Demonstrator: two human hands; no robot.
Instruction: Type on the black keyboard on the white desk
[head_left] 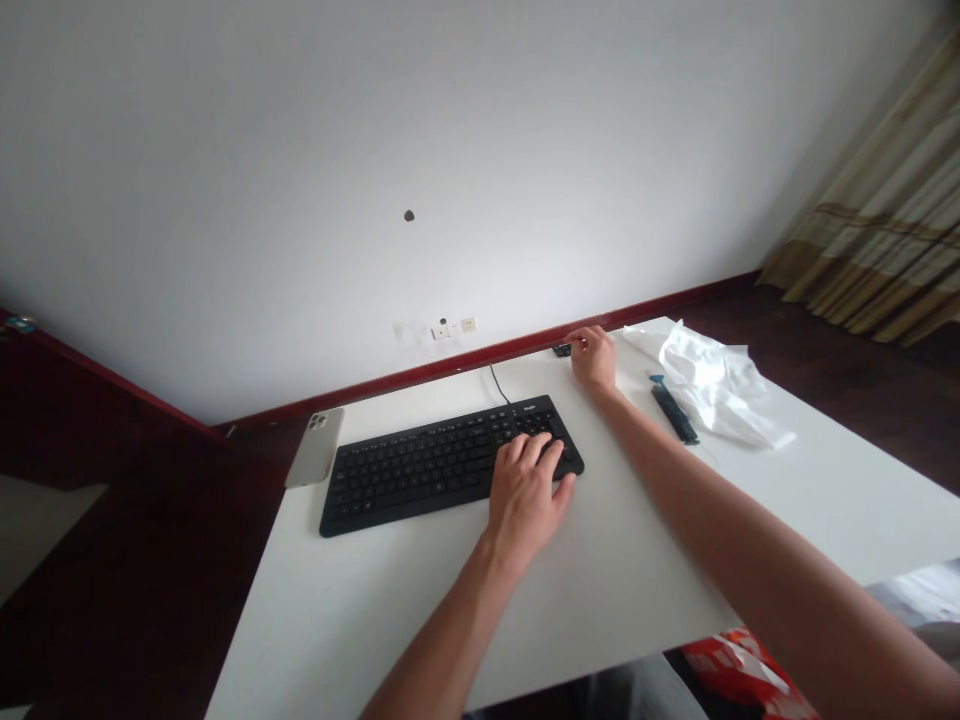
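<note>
A black keyboard (420,465) lies on the white table (360,600), its cable running off the far edge. My left hand (525,485) rests on the keyboard's right end, fingers spread over the number keys and thumb beside the lower edge. At the far edge of the table, my right hand (594,358) has its fingers closed in a pinch; what they hold, if anything, is too small to make out. Small black pieces (561,350), possibly loose keycaps, lie just left of those fingertips. To the right of my right forearm is a dark, narrow tool (673,412) with a blue tip, perhaps a brush.
A phone (316,448) lies left of the keyboard at the table's edge. Crumpled white plastic (712,385) spreads over the right side. Behind stands a wall with sockets (454,328). A red bag (742,670) shows below the near edge.
</note>
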